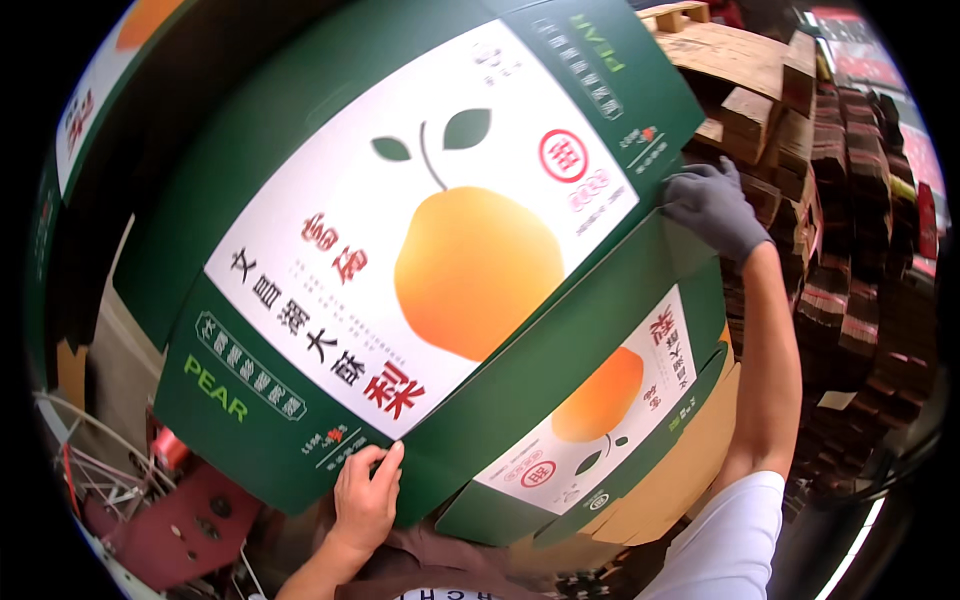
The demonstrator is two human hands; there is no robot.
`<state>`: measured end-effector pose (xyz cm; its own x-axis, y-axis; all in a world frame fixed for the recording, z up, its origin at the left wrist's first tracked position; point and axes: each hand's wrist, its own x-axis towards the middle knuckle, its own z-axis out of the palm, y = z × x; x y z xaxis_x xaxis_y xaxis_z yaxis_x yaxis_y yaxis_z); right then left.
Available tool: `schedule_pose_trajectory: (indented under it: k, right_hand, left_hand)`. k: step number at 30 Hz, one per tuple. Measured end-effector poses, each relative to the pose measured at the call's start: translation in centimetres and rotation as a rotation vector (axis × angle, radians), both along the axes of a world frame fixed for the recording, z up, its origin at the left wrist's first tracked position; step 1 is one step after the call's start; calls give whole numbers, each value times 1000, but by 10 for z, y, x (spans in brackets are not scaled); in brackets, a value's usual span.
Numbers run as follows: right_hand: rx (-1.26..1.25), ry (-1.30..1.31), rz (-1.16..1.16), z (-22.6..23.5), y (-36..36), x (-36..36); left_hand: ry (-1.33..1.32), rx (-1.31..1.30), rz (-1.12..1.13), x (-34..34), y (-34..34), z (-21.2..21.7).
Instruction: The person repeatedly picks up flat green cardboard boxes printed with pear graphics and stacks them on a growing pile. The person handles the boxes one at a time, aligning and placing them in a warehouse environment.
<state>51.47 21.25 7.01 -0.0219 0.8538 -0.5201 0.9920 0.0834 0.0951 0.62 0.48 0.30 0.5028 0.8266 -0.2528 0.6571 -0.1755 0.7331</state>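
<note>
A large green cardboard carton sheet (300, 240) with a printed yellow pear on a white panel fills the middle, tilted and unfolded along its creases. My bare left hand (366, 495) pinches its lower edge, near the crease between the big panel and a narrower side panel. My right hand (715, 210), in a grey glove, grips the right edge by the same crease, its fingertips partly behind the board. Below the crease, a second, smaller pear picture shows upside down. Plain brown cardboard (660, 485) shows along the lower right edge.
Bundles of stacked flat cardboard (845, 200) stand along the right, beside a wooden pallet (720, 55). At the lower left is a dark red metal machine part (190, 520) with wires close by. Another printed green carton (95, 110) rises at the upper left.
</note>
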Motion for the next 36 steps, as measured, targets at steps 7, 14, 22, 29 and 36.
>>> schedule_pose_trajectory:
  k: [7,14,22,29,36]
  right_hand:
    - [-44,-34,-22,-12,8,8]
    - [-145,-96,-26,-14,23,-6]
    - [-144,-116,-26,-20,22,-1]
    - [-111,-142,-2,-24,19,0]
    - [-127,-147,-13,-23,23,-4]
  left_hand:
    - [3,-13,2,1,-3,-2]
    - [0,-17,1,0,-3,-2]
    - [-16,-10,4,1,-1,-2]
    - [-18,-17,2,-1,-1,-4]
    - [-12,-24,-5,-2,-1,-3]
